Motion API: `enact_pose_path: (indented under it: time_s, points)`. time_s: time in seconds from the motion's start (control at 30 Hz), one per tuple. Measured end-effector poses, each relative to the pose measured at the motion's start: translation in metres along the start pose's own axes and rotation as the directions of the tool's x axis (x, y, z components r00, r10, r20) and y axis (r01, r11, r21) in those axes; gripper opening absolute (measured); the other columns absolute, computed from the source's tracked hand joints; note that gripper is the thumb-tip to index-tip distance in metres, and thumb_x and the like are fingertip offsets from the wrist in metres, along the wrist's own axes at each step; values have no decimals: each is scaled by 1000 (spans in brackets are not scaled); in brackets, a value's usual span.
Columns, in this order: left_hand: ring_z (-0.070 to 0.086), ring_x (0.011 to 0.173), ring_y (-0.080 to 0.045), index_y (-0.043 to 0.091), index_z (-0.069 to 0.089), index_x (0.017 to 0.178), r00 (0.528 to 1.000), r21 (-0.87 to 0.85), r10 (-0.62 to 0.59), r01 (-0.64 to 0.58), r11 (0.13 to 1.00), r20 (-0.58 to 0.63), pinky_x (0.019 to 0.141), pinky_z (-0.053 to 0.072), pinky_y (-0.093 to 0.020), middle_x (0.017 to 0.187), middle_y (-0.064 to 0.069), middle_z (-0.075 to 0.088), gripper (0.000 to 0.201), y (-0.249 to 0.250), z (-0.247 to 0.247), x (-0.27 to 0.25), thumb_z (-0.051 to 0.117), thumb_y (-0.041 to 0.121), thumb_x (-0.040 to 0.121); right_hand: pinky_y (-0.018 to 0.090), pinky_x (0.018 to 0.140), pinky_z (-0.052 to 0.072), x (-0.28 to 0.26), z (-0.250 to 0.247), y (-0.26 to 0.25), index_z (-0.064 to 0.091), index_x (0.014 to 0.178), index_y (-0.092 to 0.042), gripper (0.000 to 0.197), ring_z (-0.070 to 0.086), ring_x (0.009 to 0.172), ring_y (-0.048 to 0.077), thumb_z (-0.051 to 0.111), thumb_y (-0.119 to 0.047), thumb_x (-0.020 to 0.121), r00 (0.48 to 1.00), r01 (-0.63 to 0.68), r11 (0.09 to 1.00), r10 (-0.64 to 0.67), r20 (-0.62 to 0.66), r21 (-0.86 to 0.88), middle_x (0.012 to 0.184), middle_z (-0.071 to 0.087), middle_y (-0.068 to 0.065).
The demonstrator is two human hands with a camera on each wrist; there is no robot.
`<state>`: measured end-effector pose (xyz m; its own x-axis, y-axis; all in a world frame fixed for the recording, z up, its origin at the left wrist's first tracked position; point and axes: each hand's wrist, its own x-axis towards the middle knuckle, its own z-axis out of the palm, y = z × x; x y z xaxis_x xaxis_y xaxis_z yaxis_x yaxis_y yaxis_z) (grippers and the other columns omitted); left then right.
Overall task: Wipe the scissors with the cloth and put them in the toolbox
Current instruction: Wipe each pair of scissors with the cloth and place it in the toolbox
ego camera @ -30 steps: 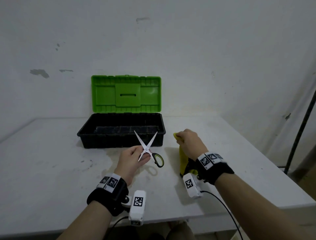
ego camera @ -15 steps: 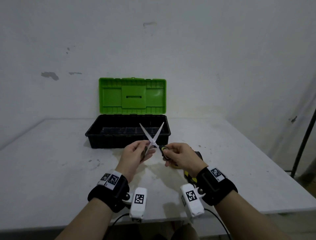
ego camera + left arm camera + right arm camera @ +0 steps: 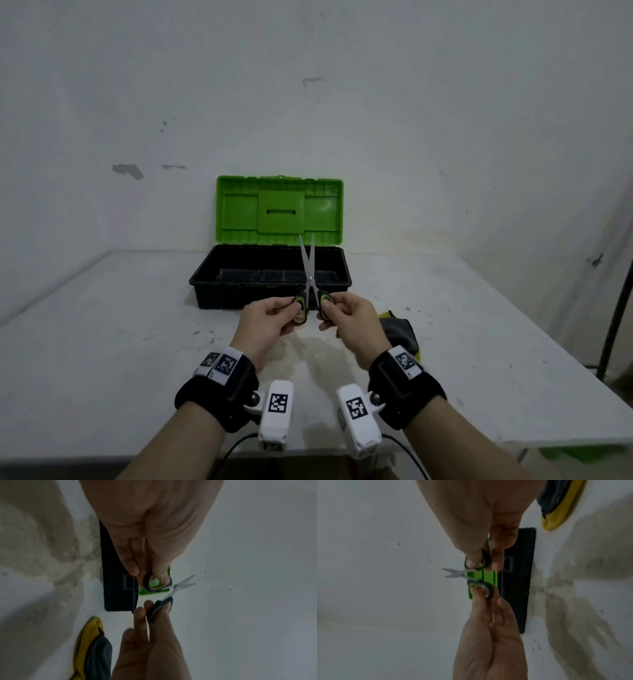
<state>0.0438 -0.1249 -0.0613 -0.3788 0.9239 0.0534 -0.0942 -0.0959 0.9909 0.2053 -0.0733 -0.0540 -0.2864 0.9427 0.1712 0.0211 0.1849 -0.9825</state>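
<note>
Scissors (image 3: 309,274) with steel blades and black-and-green handles stand upright in front of the toolbox, tips up, blades parted in a narrow V. My left hand (image 3: 294,313) pinches the left handle loop (image 3: 157,584). My right hand (image 3: 325,313) pinches the right handle (image 3: 475,563). The toolbox (image 3: 239,296) has a black base and a raised green lid (image 3: 279,209); it stands open just behind the scissors. The yellow and dark grey cloth (image 3: 399,330) lies bunched on the table beside my right wrist, and neither hand touches it.
The white table (image 3: 102,342) is stained and speckled near the toolbox. A bare wall rises right behind the lid. A dark metal pole (image 3: 616,308) stands past the table's right edge.
My right hand let go of the cloth, which stays on the table, and took the scissors' right handle. The blades went from a wide cross to a narrow V and now point straight up.
</note>
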Motion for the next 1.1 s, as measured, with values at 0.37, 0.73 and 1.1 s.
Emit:
enact_pose_path:
  time_s: [0.37,0.73,1.1]
  points:
    - [72,80,-15,9,74,100,997,-119,-5,-4,993,-80,69,54,-25,86,-6,78,13,5,-6,11,73,9,87,29,58,51,9,36,-8,56,84,-19,14,66,63,17,66,-27,88,969,174,949,-213,-125,-265,71,66,3]
    - [74,83,-14,12,74,102,996,19,93,-93,995,7,72,55,-23,89,-5,78,15,36,-42,62,72,10,88,14,38,31,67,74,-41,55,50,-8,43,41,41,9,72,-36,77,971,152,812,-228,-67,-564,45,49,-1]
    - [60,117,-20,22,66,125,978,538,185,-102,837,-102,105,46,-42,125,-2,67,40,26,-185,162,61,40,90,22,41,38,179,143,-32,60,69,-2,43,52,50,17,78,-41,76,992,-71,638,128,15,-767,64,58,6]
